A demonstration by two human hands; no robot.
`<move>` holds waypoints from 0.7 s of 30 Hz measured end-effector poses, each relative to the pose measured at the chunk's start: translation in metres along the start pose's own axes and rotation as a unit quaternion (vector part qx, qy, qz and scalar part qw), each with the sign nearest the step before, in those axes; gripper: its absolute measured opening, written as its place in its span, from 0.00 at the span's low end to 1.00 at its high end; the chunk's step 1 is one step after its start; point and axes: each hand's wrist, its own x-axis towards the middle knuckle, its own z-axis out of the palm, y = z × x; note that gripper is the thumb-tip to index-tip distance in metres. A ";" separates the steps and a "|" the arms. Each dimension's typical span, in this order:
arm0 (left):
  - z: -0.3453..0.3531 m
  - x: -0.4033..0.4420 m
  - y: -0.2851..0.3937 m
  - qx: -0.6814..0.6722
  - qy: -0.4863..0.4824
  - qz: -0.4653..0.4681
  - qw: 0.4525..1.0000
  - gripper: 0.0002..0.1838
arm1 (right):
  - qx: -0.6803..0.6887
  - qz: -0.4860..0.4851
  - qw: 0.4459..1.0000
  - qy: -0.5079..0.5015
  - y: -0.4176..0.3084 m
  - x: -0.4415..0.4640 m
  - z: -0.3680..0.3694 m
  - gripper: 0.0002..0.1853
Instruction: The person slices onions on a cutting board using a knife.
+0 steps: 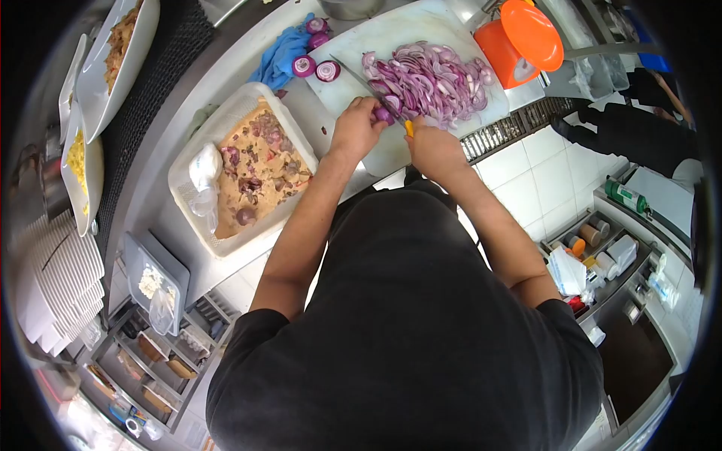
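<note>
My left hand (356,129) is closed on a piece of red onion (384,116), holding it down on the white cutting board (391,156). My right hand (438,152) grips the yellow handle of a knife (353,73), whose blade slants to the upper left, right beside that onion piece. A large heap of sliced red onion (430,81) covers the middle of the board. Several cut red onions (328,71) sit by the board's upper left edge, next to a blue cloth (280,57).
A white plastic basket (180,174) with onion scraps and a crumpled bag stands left of the board. An orange container (502,54) is at the board's right. Farther left are food dishes (140,46) and stacked plates (64,274). Another person (635,139) stands at right.
</note>
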 end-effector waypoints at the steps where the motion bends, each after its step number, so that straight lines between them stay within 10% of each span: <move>1: 0.000 0.004 0.001 -0.001 0.006 0.009 1.000 0.19 | -0.002 -0.005 1.000 0.001 -0.002 -0.005 -0.010 0.19; 21: -0.003 -0.006 0.009 0.111 0.046 0.105 0.987 0.16 | 0.083 0.039 0.996 -0.014 0.009 0.009 0.025 0.23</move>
